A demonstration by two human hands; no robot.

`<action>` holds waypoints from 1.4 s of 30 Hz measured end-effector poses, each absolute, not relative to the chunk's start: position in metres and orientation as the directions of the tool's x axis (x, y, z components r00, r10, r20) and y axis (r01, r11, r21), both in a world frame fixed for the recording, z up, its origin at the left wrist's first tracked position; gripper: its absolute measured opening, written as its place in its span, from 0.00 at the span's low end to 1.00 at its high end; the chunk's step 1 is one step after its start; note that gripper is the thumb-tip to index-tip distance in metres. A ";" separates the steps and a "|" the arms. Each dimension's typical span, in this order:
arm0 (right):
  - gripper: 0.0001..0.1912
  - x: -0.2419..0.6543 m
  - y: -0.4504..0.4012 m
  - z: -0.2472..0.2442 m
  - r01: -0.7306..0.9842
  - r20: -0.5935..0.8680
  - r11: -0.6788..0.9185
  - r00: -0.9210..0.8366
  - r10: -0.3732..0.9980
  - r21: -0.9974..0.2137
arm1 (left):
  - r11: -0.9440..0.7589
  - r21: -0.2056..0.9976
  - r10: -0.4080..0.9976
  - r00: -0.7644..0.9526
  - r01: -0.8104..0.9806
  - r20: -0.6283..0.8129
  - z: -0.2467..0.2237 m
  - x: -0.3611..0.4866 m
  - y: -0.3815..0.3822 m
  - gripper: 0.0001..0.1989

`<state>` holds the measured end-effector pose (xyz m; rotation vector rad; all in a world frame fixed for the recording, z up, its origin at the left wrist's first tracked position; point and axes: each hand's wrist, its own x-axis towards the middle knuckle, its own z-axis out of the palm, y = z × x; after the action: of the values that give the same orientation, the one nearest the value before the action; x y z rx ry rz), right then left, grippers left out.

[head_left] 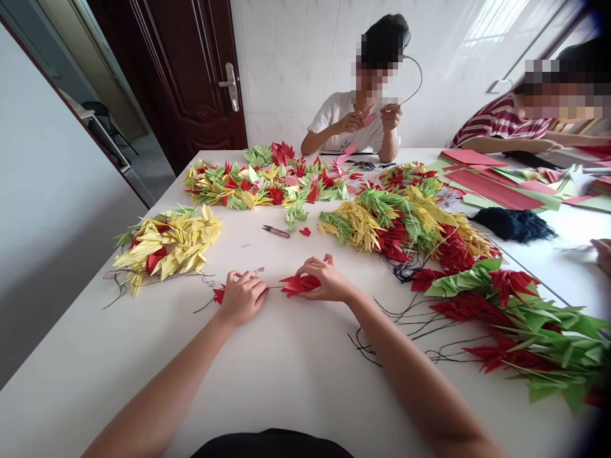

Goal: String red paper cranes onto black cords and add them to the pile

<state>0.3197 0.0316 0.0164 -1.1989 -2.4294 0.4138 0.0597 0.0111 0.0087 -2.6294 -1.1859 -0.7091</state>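
Observation:
A black thread [275,287] runs low over the white table between my two hands. My right hand [329,280] is closed around red folded paper cranes [294,285], their pointed tips showing left of the fingers. My left hand [242,298] has its fingers curled together where the thread enters them. From behind that hand pokes a red paper crane [219,294], mostly covered, with a thread tail trailing left. Thread snips [275,231] lie beyond my hands, near loose green paper cranes [296,215] and a small red one [305,231].
A yellow pile of cranes [167,245] sits left, a mixed pile [262,178] at the back. Strung cranes [396,216] and red-green strings [520,318] with loose threads cover the right. Dark yarn [515,224] and red paper sheets [496,187] lie beyond. Two people sit across.

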 end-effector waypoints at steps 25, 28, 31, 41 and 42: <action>0.18 0.335 0.038 0.017 0.671 0.211 0.604 -0.576 0.790 -0.430 | -0.674 0.034 0.642 0.562 0.738 0.522 0.008 0.060 0.009 0.11; 0.18 0.336 0.038 0.017 0.680 0.207 0.605 -0.578 0.790 -0.414 | -0.675 0.035 0.644 0.565 0.737 0.515 0.008 0.060 0.009 0.11; 0.17 0.337 0.038 0.018 0.688 0.198 0.606 -0.581 0.789 -0.398 | -0.679 0.032 0.640 0.569 0.734 0.516 0.009 0.060 0.009 0.10; 0.33 0.344 0.038 0.026 0.718 0.130 0.586 -0.586 0.800 -0.375 | -0.664 0.059 0.673 0.562 0.746 0.481 0.017 0.064 0.004 0.06; 0.34 0.345 0.038 0.028 0.726 0.118 0.579 -0.582 0.805 -0.371 | -0.657 0.066 0.689 0.564 0.751 0.455 0.019 0.065 0.003 0.09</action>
<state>0.3451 0.0384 0.0279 -1.2612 -2.5389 0.4126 0.0646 0.0027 0.0190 -2.6564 -1.2306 -0.6827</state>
